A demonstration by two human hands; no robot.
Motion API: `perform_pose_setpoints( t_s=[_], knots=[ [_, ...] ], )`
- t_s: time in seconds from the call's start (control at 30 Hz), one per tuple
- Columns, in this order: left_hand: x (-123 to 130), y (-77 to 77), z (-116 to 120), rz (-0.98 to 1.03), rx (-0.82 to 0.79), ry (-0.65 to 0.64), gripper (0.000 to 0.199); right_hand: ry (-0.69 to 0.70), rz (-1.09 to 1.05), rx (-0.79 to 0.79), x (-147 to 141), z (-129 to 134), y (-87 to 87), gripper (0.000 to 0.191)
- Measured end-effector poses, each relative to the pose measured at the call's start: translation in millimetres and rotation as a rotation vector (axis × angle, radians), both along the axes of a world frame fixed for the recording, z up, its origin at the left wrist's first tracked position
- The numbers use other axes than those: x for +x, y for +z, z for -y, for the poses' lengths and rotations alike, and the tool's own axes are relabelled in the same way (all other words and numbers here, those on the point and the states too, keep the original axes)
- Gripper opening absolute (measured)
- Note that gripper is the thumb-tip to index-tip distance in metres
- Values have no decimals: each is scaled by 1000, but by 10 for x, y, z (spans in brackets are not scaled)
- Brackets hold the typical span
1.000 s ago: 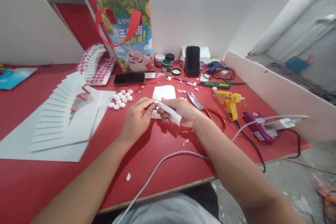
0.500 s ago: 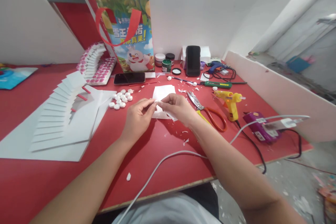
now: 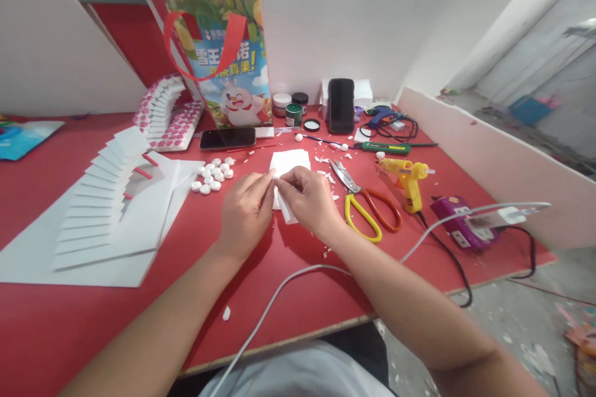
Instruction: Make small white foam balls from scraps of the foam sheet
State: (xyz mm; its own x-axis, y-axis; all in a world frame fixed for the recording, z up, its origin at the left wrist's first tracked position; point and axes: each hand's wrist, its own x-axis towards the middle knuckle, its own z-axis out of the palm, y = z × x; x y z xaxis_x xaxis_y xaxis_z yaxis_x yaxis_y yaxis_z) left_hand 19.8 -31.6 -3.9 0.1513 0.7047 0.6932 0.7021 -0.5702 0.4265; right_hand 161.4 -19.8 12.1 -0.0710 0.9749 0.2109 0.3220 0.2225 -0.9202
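Observation:
My left hand [image 3: 246, 214] and my right hand [image 3: 308, 200] meet fingertip to fingertip over a folded white paper [image 3: 291, 160] on the red table. Thumbs and fingers of both are pinched together around a small white piece [image 3: 275, 178], mostly covered by the fingertips, so its shape is unclear. Left of my left hand lies a cluster of small round white pieces [image 3: 215, 185]. To the right of my right hand, scissors [image 3: 354, 188] with one yellow and one red-orange handle rest among white scraps.
A stepped white fan-like model [image 3: 93, 205] stands on white boards at left. A yellow glue gun [image 3: 410, 189], a purple box [image 3: 459, 223] and a white cable [image 3: 288, 279] are around my right arm. Behind are a gift bag [image 3: 242, 93], a phone [image 3: 228, 138] and jars [image 3: 293, 115].
Both hands stay together, having shifted slightly, with the fingers turned more upright. My right forearm has moved lower, uncovering the yellow scissor handle. The view has shifted a little.

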Motion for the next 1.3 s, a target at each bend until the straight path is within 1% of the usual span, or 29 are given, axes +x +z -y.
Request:
perform_pose_setpoints(
  t_s=[0.03, 0.1, 0.2, 0.3, 0.37, 0.47, 0.57, 0.73, 0.83, 0.9, 0.93, 1.03, 1.07, 1.13, 1.2, 1.23, 1.3],
  knots=[
    [2, 4, 4, 3, -7, -19, 29, -7, -4, -2, 12, -7, 5, 18],
    [3, 19, 10, 77, -66, -70, 29, -6, -13, -3, 40, -22, 15, 17],
    [-16, 39, 0, 329, -289, -126, 24, 43, -13, 11, 88, -46, 23, 13],
    [-59, 42, -36, 577, -534, -184, 21, 137, -35, 32, 125, -70, 20, 11],
    [-86, 39, -61, 638, -597, -217, 21, 201, -66, 25, 140, -87, 10, 13],
    [-109, 36, -80, 640, -575, -224, 20, 241, -87, 1, 142, -105, -6, 18],
    [-109, 32, -76, 620, -530, -219, 19, 221, -49, 4, 132, -102, -7, 21],
    [-70, 32, -35, 520, -431, -196, 18, 171, 48, 51, 133, -62, 26, 13],
    [-44, 39, -14, 507, -442, -174, 19, 167, 33, 19, 141, -55, 54, 11],
    [-40, 41, -16, 546, -479, -156, 21, 189, -92, -93, 148, -71, 78, 13],
    [-44, 40, -23, 571, -498, -148, 22, 202, -195, -186, 154, -84, 93, 17],
    [-71, 35, -55, 626, -533, -146, 24, 243, -529, -548, 179, -134, 145, 28],
    [-81, 34, -65, 632, -537, -151, 24, 275, -615, -663, 188, -150, 160, 30],
    [-98, 32, -79, 627, -538, -164, 23, 393, -729, -855, 200, -172, 178, 35],
    [-105, 32, -83, 607, -539, -173, 23, 516, -788, -970, 202, -179, 176, 39],
    [-105, 30, -83, 597, -538, -175, 22, 555, -808, -991, 201, -177, 168, 39],
    [-105, 26, -84, 588, -533, -177, 21, 588, -848, -967, 198, -167, 147, 34]
  ],
)
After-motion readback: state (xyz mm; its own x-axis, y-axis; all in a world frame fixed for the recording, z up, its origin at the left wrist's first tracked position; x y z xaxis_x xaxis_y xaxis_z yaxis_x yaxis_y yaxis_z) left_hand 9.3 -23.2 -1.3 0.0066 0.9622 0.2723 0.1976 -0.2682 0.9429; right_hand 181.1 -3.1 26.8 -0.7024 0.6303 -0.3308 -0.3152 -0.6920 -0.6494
